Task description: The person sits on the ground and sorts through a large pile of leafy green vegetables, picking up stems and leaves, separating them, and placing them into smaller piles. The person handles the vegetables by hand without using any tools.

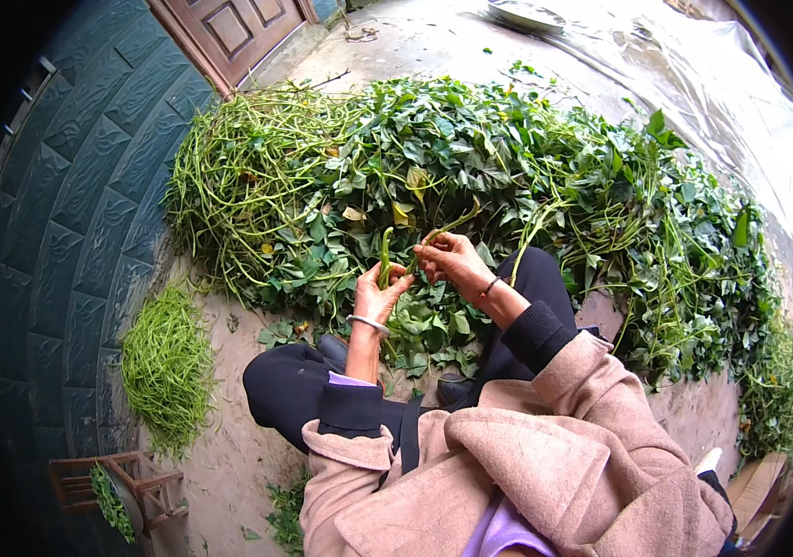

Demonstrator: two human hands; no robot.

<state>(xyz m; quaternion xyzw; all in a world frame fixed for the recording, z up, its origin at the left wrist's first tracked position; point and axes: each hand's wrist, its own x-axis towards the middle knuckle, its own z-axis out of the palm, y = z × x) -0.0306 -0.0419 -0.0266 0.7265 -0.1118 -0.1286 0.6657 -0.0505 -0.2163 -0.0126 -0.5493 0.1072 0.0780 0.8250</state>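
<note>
My left hand, with a pale bangle at its wrist, holds short green stems upright between thumb and fingers. Close by on the right, my right hand, wearing a dark beaded bracelet, pinches a green vine stem that runs up and to the right. The fingertips of both hands nearly meet above my knees. Just beyond them lies a long heap of leafy green vines, with some yellowed leaves. At its left end the vines are mostly bare stems.
A pile of cut green stems lies on the concrete floor at left, by a tiled wall. A wooden stool or chair with leaves beside it stands lower left. Behind the heap are a wooden door, a round metal tray and plastic sheeting.
</note>
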